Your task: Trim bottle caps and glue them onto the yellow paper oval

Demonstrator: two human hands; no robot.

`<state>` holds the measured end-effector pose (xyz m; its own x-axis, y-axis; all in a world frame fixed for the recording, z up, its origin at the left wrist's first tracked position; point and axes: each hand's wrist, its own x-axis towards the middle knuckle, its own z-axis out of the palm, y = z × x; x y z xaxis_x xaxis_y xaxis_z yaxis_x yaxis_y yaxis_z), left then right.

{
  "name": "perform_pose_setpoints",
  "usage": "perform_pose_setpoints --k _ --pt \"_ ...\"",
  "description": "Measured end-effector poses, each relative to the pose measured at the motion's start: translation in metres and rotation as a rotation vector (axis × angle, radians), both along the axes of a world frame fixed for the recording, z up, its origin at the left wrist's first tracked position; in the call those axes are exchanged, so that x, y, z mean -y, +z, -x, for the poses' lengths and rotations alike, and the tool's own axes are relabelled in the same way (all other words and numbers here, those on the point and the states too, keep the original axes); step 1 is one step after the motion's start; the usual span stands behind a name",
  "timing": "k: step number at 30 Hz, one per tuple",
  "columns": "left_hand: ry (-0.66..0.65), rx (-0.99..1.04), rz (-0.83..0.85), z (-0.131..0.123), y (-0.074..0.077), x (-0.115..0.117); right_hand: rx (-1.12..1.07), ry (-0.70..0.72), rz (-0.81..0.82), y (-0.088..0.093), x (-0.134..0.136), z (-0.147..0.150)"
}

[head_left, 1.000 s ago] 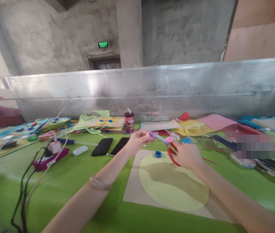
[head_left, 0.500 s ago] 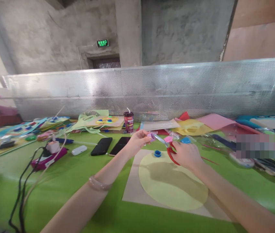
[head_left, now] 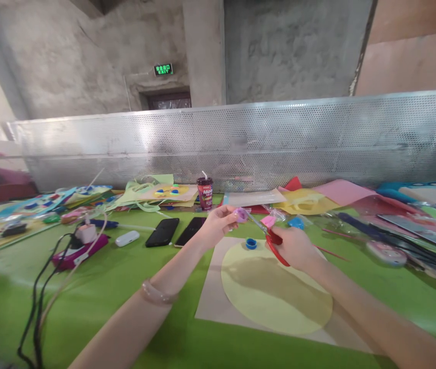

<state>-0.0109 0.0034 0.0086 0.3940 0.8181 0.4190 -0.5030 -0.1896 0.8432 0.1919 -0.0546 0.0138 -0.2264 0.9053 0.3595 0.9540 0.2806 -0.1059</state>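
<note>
My left hand (head_left: 220, 224) pinches a small purple piece (head_left: 241, 214), whose exact kind I cannot make out. My right hand (head_left: 296, 247) is closed around the red handles of the scissors (head_left: 277, 252). Their metal blades point left and reach the purple piece. Under my hands a pale yellow oval (head_left: 279, 302) lies on a whitish sheet (head_left: 210, 287), with the shadow of my hands across it. A blue bottle cap (head_left: 250, 244) rests near the oval's upper edge. Just past the scissors is a small pink scrap (head_left: 268, 221).
Two phones (head_left: 162, 232) and a white earbud case (head_left: 127, 239) lie to the left, near a purple power strip (head_left: 81, 253) with cables. A drink cup (head_left: 204, 191) with a straw stands behind. Coloured sheets (head_left: 343, 192) line the table's back, before a perforated metal panel (head_left: 241, 146).
The scissors' handles have drawn closer together and the blades look narrower at the purple piece. Both hands stay in nearly the same place; the view has shifted slightly.
</note>
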Motion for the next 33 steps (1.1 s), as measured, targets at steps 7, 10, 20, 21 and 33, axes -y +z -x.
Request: perform_pose_setpoints --k 7,10,20,21,33 --pt "-0.029 0.012 0.001 0.002 -0.001 -0.002 -0.389 0.182 0.405 -0.009 -0.010 -0.010" --pt "-0.042 0.004 0.004 0.004 -0.001 -0.002 -0.538 0.226 0.595 -0.013 -0.013 -0.013" --pt "-0.093 -0.033 0.006 0.009 0.002 -0.001 -0.767 0.501 0.814 0.002 0.000 -0.016" --pt "-0.104 -0.042 0.007 0.010 0.003 -0.001 -0.771 0.513 0.831 0.003 0.001 -0.017" --pt "-0.247 -0.186 0.036 0.019 0.000 -0.004 -0.809 0.553 0.783 0.007 -0.001 -0.025"
